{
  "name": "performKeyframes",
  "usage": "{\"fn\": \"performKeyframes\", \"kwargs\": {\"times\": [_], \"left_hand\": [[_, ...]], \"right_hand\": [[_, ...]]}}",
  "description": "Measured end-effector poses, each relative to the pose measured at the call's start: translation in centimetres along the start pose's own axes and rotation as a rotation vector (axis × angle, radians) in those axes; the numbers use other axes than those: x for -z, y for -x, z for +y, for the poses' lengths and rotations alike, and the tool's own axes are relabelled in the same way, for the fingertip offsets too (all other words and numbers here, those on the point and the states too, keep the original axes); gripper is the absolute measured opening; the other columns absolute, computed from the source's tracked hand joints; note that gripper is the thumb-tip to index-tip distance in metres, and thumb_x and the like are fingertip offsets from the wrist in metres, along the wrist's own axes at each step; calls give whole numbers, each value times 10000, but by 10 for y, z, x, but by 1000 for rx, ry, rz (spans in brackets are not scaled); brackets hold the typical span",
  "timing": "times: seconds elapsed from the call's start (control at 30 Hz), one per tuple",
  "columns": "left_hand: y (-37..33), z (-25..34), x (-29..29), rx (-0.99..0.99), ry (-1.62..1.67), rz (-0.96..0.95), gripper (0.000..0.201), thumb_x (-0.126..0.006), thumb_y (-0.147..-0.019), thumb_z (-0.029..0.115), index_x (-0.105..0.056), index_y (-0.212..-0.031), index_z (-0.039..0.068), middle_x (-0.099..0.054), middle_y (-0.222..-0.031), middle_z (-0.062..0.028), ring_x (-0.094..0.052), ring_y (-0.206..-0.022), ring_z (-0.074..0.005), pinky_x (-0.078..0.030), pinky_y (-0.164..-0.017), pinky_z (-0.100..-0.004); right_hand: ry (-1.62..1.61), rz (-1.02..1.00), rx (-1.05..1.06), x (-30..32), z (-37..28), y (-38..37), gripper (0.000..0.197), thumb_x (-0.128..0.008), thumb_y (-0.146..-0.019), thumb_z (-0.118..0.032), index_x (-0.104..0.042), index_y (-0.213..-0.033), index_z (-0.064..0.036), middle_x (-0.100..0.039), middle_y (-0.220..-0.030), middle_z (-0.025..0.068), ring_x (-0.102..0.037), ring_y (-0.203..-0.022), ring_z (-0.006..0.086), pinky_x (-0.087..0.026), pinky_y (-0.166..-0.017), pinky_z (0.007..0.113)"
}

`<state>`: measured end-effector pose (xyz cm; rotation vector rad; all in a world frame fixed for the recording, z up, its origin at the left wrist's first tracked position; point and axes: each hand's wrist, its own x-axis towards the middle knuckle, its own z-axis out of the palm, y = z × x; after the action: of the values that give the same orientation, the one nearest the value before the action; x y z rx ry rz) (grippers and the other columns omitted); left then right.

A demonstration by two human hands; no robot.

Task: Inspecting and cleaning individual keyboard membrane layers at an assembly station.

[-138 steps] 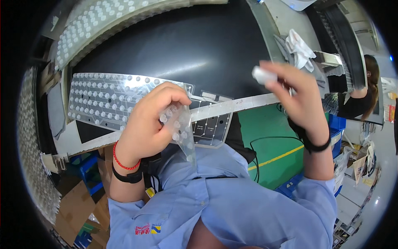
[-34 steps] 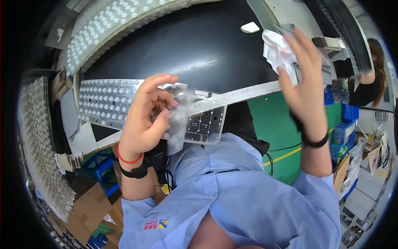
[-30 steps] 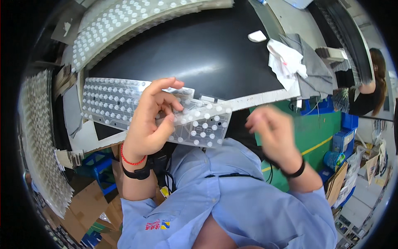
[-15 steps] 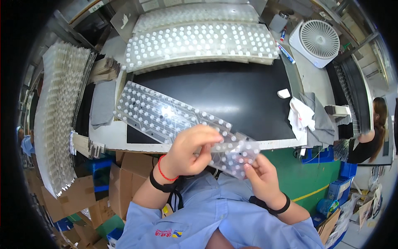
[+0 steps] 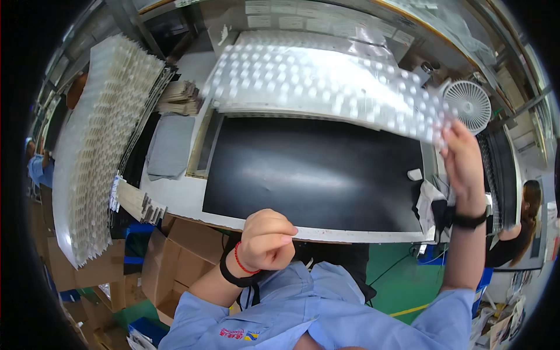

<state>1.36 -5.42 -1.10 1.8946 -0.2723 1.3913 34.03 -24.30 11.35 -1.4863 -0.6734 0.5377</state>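
Note:
My right hand (image 5: 462, 153) is raised at the back right, its fingers closed on the right end of a clear keyboard membrane sheet (image 5: 373, 96) dotted with white domes. Blurred by motion, the sheet stretches leftward above a stack of similar membrane sheets (image 5: 245, 108) at the back of the table; whether it touches them I cannot tell. Close to the table's front edge, my left hand (image 5: 267, 240) is closed in a pinch. Anything between those fingertips is hidden or too small to name. A black mat (image 5: 315, 175) lies between my hands and the stack.
Another tall pile of membrane sheets (image 5: 102, 146) stands at the left, beside a grey cloth (image 5: 170, 146). A white fan (image 5: 466, 105) and a white rag (image 5: 430, 201) are at the right. Cardboard boxes (image 5: 169, 262) sit below the table. Farther right is another person (image 5: 519, 227).
My right hand has carried the membrane sheet off the front of the mat, up and back over the stack. My left hand has let go of the sheet and dropped slightly.

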Motion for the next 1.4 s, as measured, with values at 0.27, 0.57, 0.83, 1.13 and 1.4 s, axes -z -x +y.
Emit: {"fn": "performKeyframes", "kwargs": {"times": [0.27,0.57,0.83,1.13,1.4], "left_hand": [[1,-4,1,47,-61,-39,447,-590,-633,-118,-551,-1026,90,-642,-844,-76,-618,-638,-239,-500,-565,-315],[-2,-3,1,74,-91,-101,426,-577,-729,-111,-477,-1087,96,-631,-824,-94,-612,-593,-229,-490,-539,-315],[-4,-2,1,119,-86,-163,386,-575,-659,-124,-569,-987,80,-634,-810,-85,-623,-610,-239,-497,-551,-321],[-7,-3,-2,135,-102,-132,395,-580,-621,-128,-569,-964,68,-627,-784,-74,-589,-581,-229,-470,-513,-310],[-3,1,0,91,-74,-118,370,-608,-637,-110,-603,-956,77,-650,-822,-75,-618,-619,-230,-490,-534,-311]], "right_hand": [[-19,-75,-159,-17,-12,-176,327,-434,-991,18,-463,-1302,113,-527,-1274,151,-582,-1079,203,-541,-915,234],[422,178,-16,-41,-6,-160,711,-612,-963,-342,-327,-1460,79,-343,-1524,243,-399,-1380,328,-412,-1082,438],[1244,-435,597,-80,17,-65,546,-727,-845,-224,-553,-1332,-51,-480,-1430,238,-451,-1327,408,-389,-1094,438],[1112,-345,491,-85,7,-63,211,-655,-899,-169,-679,-1050,-24,-689,-1115,161,-634,-1061,358,-510,-898,425],[1335,-286,822,-108,15,44,236,-662,-864,-172,-655,-1071,-59,-698,-1099,115,-668,-1035,309,-536,-838,403]]}}
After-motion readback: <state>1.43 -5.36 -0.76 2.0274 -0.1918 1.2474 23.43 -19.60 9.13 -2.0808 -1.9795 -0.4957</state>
